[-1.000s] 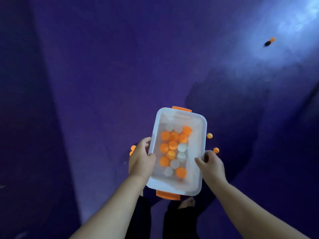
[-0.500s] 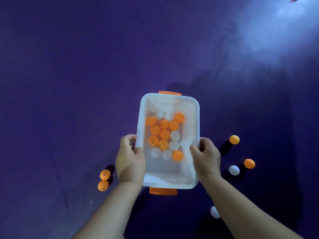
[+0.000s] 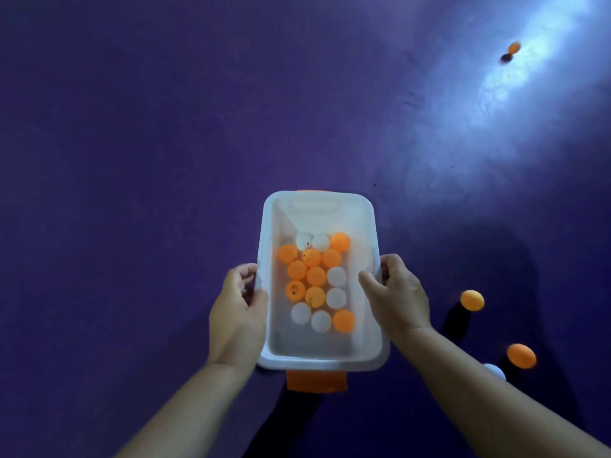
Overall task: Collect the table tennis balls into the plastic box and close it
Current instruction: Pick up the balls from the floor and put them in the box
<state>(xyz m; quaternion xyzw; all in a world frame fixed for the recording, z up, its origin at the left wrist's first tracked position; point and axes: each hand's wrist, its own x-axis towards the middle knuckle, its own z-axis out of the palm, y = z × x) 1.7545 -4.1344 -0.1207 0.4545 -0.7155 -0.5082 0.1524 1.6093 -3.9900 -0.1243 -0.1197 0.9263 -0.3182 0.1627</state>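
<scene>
A clear plastic box (image 3: pixel 319 201) with orange latches (image 3: pixel 316 381) sits in the centre of the head view, lid off. Several orange and white table tennis balls (image 3: pixel 316 276) lie packed on its floor. My left hand (image 3: pixel 237 314) grips the left rim, thumb over the edge. My right hand (image 3: pixel 395 294) grips the right rim, thumb inside the box. Loose on the purple floor to the right lie an orange ball (image 3: pixel 472 300), another orange ball (image 3: pixel 521 356) and a white ball (image 3: pixel 495 371) partly hidden by my right forearm.
The purple floor (image 3: pixel 148 160) spreads all round. One more orange ball (image 3: pixel 513 47) lies far off at the upper right, in a bright patch of light. No lid is in view.
The view has closed in on the box, which sits lower toward the floor. The two orange balls at the left have left the frame. Both hands keep their grip on the rims.
</scene>
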